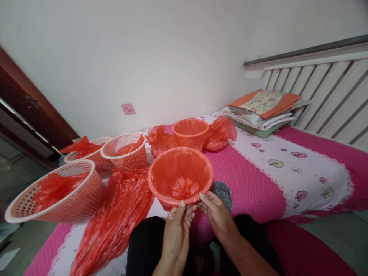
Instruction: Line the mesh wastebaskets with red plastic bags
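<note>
A plastic basket (161, 201) sits tilted toward me on the bed, just above my knees. A red plastic bag (185, 168) lines it inside and is folded over its rim. My left hand (178, 226) pinches the near rim, thumb on top and fingers curled underneath. Close beside it, my right hand (215, 211) grips the same rim a little to the right, its thumb on the folded bag edge. Left of this basket lies a loose heap of red plastic bags (115, 218), spread flat toward the bed's front.
Three pink baskets (123, 151) with crumpled red bags inside stand at the left. Behind mine is another lined basket (190, 132) between two tied red bags (220, 134). Folded bedding (261, 109) is stacked near the radiator (322, 92). A grey cloth (222, 193) lies at the right.
</note>
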Motion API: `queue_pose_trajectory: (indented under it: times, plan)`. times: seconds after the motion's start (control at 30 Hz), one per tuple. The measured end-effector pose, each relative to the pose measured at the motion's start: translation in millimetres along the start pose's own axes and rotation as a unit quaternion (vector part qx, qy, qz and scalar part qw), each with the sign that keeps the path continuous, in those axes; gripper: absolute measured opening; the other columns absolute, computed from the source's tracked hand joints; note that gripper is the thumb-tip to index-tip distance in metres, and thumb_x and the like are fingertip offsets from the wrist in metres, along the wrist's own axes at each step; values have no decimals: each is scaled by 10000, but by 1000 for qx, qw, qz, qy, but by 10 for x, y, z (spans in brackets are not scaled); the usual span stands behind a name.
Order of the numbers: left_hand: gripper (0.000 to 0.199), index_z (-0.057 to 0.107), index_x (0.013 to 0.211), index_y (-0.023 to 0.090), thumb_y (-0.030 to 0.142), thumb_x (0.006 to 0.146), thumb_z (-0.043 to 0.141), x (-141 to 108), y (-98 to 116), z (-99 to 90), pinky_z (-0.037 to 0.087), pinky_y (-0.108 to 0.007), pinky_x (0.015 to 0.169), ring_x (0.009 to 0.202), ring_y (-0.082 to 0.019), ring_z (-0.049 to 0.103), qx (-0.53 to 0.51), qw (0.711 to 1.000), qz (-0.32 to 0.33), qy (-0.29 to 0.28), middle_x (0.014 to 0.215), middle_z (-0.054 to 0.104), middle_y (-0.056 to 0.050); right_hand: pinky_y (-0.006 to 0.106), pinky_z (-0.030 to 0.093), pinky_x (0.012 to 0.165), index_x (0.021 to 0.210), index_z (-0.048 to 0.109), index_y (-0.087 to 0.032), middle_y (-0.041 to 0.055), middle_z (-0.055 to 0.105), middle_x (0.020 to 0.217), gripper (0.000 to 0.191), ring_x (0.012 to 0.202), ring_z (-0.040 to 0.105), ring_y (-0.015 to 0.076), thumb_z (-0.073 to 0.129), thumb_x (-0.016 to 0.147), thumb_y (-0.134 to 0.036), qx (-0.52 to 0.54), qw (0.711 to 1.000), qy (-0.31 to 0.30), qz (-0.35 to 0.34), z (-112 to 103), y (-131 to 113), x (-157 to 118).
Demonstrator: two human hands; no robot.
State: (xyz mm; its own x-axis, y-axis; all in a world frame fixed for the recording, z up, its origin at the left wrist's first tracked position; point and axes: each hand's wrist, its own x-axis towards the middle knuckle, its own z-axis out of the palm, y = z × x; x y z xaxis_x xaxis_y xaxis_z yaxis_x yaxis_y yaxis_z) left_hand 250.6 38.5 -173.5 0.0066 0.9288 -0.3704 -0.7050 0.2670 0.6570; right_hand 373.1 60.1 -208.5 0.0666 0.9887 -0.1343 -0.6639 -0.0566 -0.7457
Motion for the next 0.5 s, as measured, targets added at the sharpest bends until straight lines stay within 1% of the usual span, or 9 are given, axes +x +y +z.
queue_pose_trajectory:
  times: [0.1,0.13,0.17,0.2,0.23,0.3,0.33,0.4,0.5]
  plan:
    - [408,767,949,83,380,707,908,-96,107,-134,598,-300,821,926,-253,761,73,995,-49,-55,1031,783,-188,315,500,790,719,676,-216,8,718,765,374,727,647,169,919,662,-496,3,1000,0,2,4,-19,7]
    - [417,764,949,83,391,706,907,-123,161,-205,599,-296,788,902,-254,763,107,990,-61,-66,1046,780,-195,310,499,782,712,674,-218,3,708,748,380,708,635,161,924,651,-497,5,1000,2,7,2,-24,7]
    - [411,760,924,89,398,698,909,-139,226,-281,591,-272,713,831,-237,764,137,987,-57,-65,1017,784,-187,304,496,771,710,673,-219,-3,699,736,384,691,622,154,928,642,-498,4,1000,4,11,0,-26,5]
    - [401,750,877,99,405,679,918,-142,301,-358,558,-237,612,724,-203,748,160,985,-34,-53,945,787,-161,296,491,758,709,673,-219,-7,690,728,388,679,608,147,931,636,-499,2,1000,7,14,-3,-26,3]
    - [396,734,827,109,414,662,925,-130,385,-429,512,-203,538,648,-165,718,168,985,16,-27,875,781,-126,286,484,740,705,670,-218,-11,680,723,394,671,593,140,935,627,-498,-2,1000,14,15,-6,-24,1]
    - [379,711,799,130,402,649,929,-71,567,-534,472,-174,495,606,-120,676,152,981,115,27,816,755,-62,267,465,705,698,665,-214,-14,669,728,403,671,570,131,939,619,-499,-12,1000,25,13,-14,-14,0]
    - [358,709,824,142,371,653,925,-29,654,-563,472,-171,490,609,-117,671,134,980,139,55,818,748,-44,258,453,686,695,662,-210,-14,666,729,408,673,562,128,937,620,-503,-18,999,28,11,-18,-8,1]
    - [287,710,932,162,278,720,866,57,795,-575,540,-195,562,720,-155,722,100,982,129,96,905,759,-53,246,428,647,689,655,-204,-12,658,708,419,657,541,120,927,631,-518,-35,999,28,3,-25,4,8]
    - [209,709,1041,149,170,833,717,148,871,-521,609,-255,681,852,-197,749,73,988,91,97,999,753,-90,233,375,564,686,630,-200,-27,618,623,438,568,482,96,909,654,-535,-56,998,24,-4,-35,14,15]
